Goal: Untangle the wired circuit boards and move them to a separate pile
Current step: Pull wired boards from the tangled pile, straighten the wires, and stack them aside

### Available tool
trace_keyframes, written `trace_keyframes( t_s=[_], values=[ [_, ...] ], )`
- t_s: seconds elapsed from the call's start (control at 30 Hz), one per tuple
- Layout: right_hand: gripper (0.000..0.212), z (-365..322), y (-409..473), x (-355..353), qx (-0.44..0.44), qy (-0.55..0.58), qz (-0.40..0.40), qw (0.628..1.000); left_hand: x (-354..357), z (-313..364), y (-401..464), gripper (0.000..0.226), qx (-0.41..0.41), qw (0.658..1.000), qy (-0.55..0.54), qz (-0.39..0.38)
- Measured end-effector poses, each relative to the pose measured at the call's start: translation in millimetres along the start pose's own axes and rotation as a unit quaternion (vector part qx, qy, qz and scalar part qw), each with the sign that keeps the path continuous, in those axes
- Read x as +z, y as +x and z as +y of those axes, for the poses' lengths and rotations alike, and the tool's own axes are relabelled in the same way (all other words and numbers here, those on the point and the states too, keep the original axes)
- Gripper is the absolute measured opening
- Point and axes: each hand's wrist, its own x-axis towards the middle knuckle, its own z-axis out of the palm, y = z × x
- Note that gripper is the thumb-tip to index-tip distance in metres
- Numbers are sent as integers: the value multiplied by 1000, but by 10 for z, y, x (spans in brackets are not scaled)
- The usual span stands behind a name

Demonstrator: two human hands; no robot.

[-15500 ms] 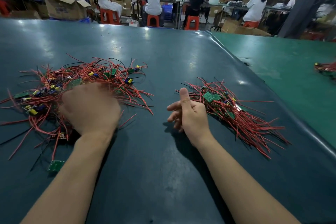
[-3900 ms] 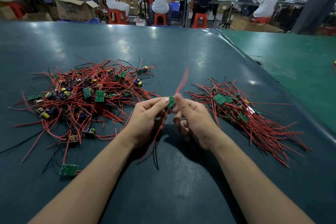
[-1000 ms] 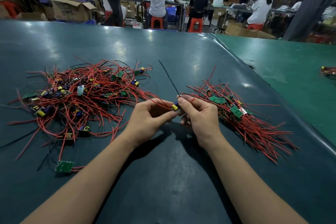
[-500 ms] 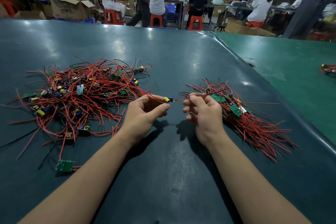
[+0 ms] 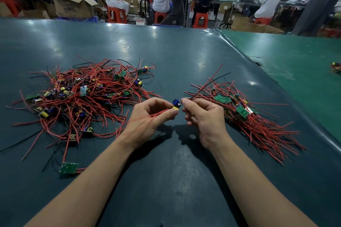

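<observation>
Raised board [image 5: 176, 104] between hands; wires trail leftward.

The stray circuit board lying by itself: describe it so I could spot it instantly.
Start at the big tangled pile of red-wired boards on the left of the dark table. Below its near edge, beside the left forearm, lies one green board, flat and alone, apart from the tangle.

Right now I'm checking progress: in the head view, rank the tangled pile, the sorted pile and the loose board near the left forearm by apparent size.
1. Tangled pile, widest spread.
2. Sorted pile, clearly smaller.
3. Loose board, far smallest, though it lies nearest the camera.
</observation>
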Motion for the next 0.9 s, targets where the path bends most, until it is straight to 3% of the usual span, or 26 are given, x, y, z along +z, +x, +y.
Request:
trace_keyframes(
  t_s=[0.3, 0.47, 0.57, 0.67, 0.77, 0.83, 0.9],
  values=[
    [18, -109, 201, -223, -43, 103, 182, 977, -84, -69, 60, 20, -46, 997, -55, -23],
    [16, -120, 226, -267, -119, 81, 215, 966, -92, -99, 64, 18, -44, 994, -92, -25],
    [12, -109, 208, -258, -137, 73, 189, 970, -116, -105, 80, 15, -50, 985, -166, -13],
    [16, -89, 170, -239, -53, 73, 128, 988, -144, -118, 98, 17, -59, 971, -230, -5],
    [25, -38, 82, -164, 21, 4, -1, 1000, -119, -109, 91, 14, -55, 973, -222, -5],
    [17, 21, 7, -75, 52, -40, -75, 995, -97, -104, 75, 15, -45, 981, -191, -14],
    [7, 50, -23, -1, 50, -38, -90, 994, -86, -98, 59, 15, -36, 987, -158, -24]
  ],
)
